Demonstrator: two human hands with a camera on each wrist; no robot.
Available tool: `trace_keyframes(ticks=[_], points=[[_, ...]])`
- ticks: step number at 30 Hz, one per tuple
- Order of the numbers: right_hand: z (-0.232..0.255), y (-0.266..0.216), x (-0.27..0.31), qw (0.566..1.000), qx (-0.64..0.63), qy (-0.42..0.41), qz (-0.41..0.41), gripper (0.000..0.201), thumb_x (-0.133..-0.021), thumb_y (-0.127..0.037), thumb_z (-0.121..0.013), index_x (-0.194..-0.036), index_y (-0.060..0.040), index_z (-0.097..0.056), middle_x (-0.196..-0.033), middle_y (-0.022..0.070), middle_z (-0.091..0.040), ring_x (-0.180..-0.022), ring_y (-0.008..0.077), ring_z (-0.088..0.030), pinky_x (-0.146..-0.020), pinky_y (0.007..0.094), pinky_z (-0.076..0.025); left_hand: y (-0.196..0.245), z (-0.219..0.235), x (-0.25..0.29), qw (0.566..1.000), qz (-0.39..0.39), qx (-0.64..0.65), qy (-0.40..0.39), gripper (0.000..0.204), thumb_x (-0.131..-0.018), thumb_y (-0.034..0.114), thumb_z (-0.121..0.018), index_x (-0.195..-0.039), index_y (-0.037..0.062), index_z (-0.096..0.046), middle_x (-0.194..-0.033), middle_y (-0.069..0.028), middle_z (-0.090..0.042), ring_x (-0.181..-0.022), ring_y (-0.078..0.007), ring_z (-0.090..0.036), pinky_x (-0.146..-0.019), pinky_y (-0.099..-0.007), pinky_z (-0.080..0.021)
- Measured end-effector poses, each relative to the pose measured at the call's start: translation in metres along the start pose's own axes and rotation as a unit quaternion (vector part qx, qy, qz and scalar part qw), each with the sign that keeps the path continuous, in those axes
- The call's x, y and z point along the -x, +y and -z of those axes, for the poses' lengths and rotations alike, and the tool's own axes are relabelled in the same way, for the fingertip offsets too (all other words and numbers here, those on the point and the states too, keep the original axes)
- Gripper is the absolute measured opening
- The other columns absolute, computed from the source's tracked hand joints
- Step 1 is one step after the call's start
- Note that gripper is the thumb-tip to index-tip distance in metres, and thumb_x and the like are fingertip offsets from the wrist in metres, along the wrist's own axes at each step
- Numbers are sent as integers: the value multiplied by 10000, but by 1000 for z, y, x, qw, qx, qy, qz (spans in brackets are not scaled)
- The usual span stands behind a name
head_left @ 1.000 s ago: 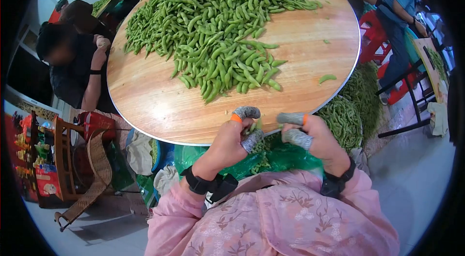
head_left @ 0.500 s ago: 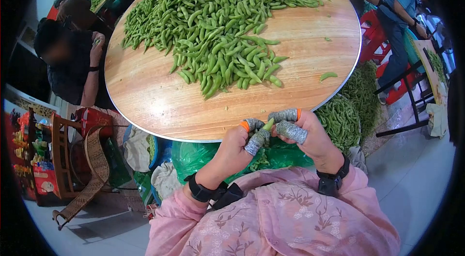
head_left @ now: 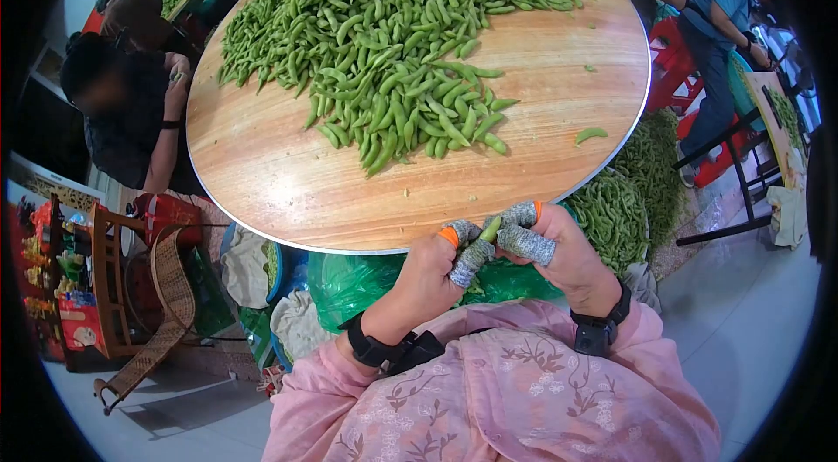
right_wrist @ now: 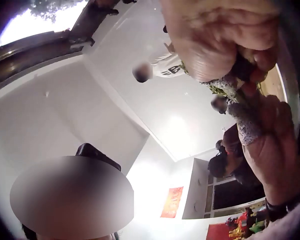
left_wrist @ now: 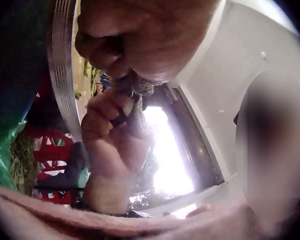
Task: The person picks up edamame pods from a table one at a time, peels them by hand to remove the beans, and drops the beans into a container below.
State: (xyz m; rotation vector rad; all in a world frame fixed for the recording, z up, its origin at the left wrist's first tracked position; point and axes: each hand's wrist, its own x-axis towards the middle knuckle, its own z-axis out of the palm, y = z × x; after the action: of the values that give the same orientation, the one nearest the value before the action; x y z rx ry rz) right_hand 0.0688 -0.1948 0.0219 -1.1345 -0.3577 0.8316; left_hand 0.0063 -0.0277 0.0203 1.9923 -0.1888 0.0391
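Observation:
In the head view a green pod [head_left: 491, 230] stands between the two hands at the table's near edge. My left hand [head_left: 428, 268] pinches it between a thumb and forefinger wrapped in grey sleeves. My right hand [head_left: 560, 254], wrapped the same way, touches the pod's other side with thumb and finger curled. A large heap of green pods [head_left: 393, 43] covers the far part of the round wooden table [head_left: 297, 191]. The left wrist view shows both hands [left_wrist: 140, 45] meeting at the fingertips; the pod is hard to make out there.
A single pod [head_left: 591, 135] lies at the table's right. Green plastic [head_left: 353, 286] hangs below the near edge. More pods fill a round container [head_left: 611, 217] at the right. A wicker-seated chair [head_left: 168, 305] stands at the left. Other people [head_left: 122, 113] sit around.
Over the last second the right hand has come in from the right to meet the left hand at the pod. The left hand has moved slightly right and down.

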Motion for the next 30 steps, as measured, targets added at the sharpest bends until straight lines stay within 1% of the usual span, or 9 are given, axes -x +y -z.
trace_keyframes(ticks=[5, 7, 11, 15, 20, 22, 25, 29, 30], points=[[2, 9, -2, 999, -33, 29, -9, 172, -827, -178, -560, -899, -23, -585, -794, -17, -579, -696, 50, -513, -637, 197, -409, -8, -6, 2, 993, 36, 111, 0, 91, -795, 88, -552, -836, 7, -559, -699, -91, -579, -634, -195, -573, -560, -270, -433], [5, 10, -1, 999, -24, 28, -8, 169, -827, -174, -559, -893, -20, -585, -797, -13, -582, -699, 52, -517, -641, 199, -412, 2, -4, 1, 992, 23, -124, 4, 155, -771, 120, -572, -873, 5, -555, -720, -159, -579, -630, -291, -570, -489, -350, -423], [3, 10, -1, 1000, -4, 15, 13, 178, -824, -163, -561, -898, -3, -582, -810, 2, -592, -717, 62, -530, -654, 210, -424, 1, -4, 4, 946, -65, -315, 43, 161, -766, 125, -576, -875, 10, -552, -737, -158, -582, -619, -303, -567, -482, -367, -422], [-1, 16, -3, 998, -43, 29, 41, 183, -817, -143, -569, -914, 12, -578, -822, 13, -596, -740, 67, -537, -669, 216, -433, -5, -6, 4, 994, -60, -66, 57, 112, -805, 130, -548, -850, 28, -539, -642, -83, -533, -546, -192, -523, -505, -276, -407], [0, 27, -8, 991, 19, 13, 130, 142, -801, -57, -563, -916, 25, -573, -851, 29, -598, -777, 84, -543, -701, 225, -438, -13, -14, 9, 978, 0, 188, 87, 169, -866, 225, -490, -819, 67, -523, -591, 21, -445, -486, -75, -393, -434, -210, -318], [2, 29, -9, 990, 35, 10, 138, 131, -800, -45, -560, -909, 27, -572, -856, 33, -597, -781, 88, -544, -706, 228, -438, -16, -15, 11, 904, 136, 397, 80, 224, -888, 276, -450, -788, 84, -509, -592, 50, -421, -472, -44, -334, -418, -182, -244], [1, 30, -11, 990, 35, 6, 135, 115, -798, -28, -554, -897, 29, -570, -855, 38, -597, -780, 93, -545, -709, 230, -438, -8, -8, 5, 844, 229, 482, 49, 259, -892, 306, -430, -771, 87, -498, -575, 51, -384, -467, -42, -301, -413, -187, -214], [0, 19, -9, 997, 20, 24, 69, 95, -798, -25, -553, -875, 27, -569, -828, 38, -600, -757, 86, -546, -695, 223, -437, -13, -8, 6, 911, 170, 372, 49, 230, -884, 269, -459, -777, 75, -521, -592, 42, -424, -482, -38, -342, -422, -180, -244], [-1, 15, -8, 997, 20, 24, 69, 95, -798, -25, -553, -875, 27, -569, -828, 38, -600, -757, 86, -546, -695, 223, -437, -5, -4, 4, 972, 91, 211, 41, 223, -875, 256, -479, -777, 62, -532, -605, 36, -446, -497, -39, -367, -432, -178, -265]])
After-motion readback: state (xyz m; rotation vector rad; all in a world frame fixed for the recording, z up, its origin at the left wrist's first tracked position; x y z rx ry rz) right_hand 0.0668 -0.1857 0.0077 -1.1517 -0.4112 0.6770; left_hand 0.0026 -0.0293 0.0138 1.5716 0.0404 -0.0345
